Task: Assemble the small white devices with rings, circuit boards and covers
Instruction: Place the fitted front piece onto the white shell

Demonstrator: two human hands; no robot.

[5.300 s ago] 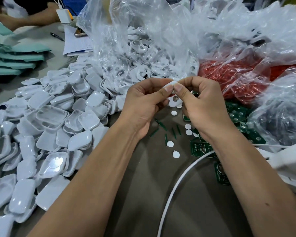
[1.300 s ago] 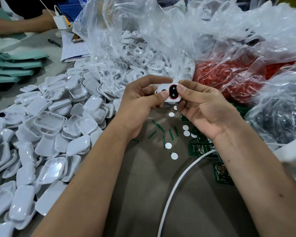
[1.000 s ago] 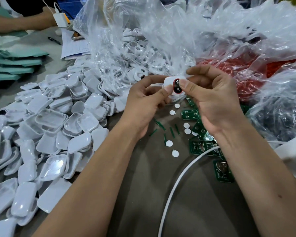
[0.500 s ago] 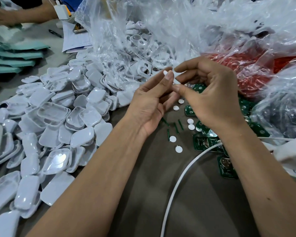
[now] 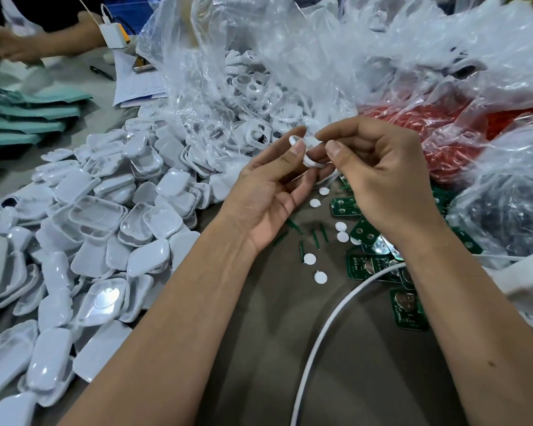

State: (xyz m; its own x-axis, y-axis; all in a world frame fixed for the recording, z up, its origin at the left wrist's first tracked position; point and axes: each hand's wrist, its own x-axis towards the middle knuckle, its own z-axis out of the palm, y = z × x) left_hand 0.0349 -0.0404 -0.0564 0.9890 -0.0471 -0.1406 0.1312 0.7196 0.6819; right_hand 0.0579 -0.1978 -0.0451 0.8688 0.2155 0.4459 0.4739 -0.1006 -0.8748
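My left hand point(image 5: 268, 195) and my right hand point(image 5: 379, 176) meet above the table, and together they pinch one small white device body point(image 5: 313, 156) between thumbs and fingertips. A small white disc point(image 5: 293, 139) sits at the tips of my left fingers, just above the body. Loose white discs point(image 5: 310, 258) and green circuit boards point(image 5: 366, 265) lie on the brown table under my right wrist. White covers point(image 5: 105, 226) are heaped at the left. A clear bag of white bodies point(image 5: 253, 87) and a bag of red rings point(image 5: 428, 133) stand behind my hands.
A white cable point(image 5: 320, 333) curves across the table in front of me. At the right are a bag of dark parts point(image 5: 511, 216) and a white object point(image 5: 530, 278). Teal envelopes point(image 5: 28, 118), papers point(image 5: 139, 84) and another person's hand point(image 5: 13, 44) are far left.
The device body showed its red ring a second ago; it has been turned and the ring is out of sight. A white disc has appeared at my left fingertips.
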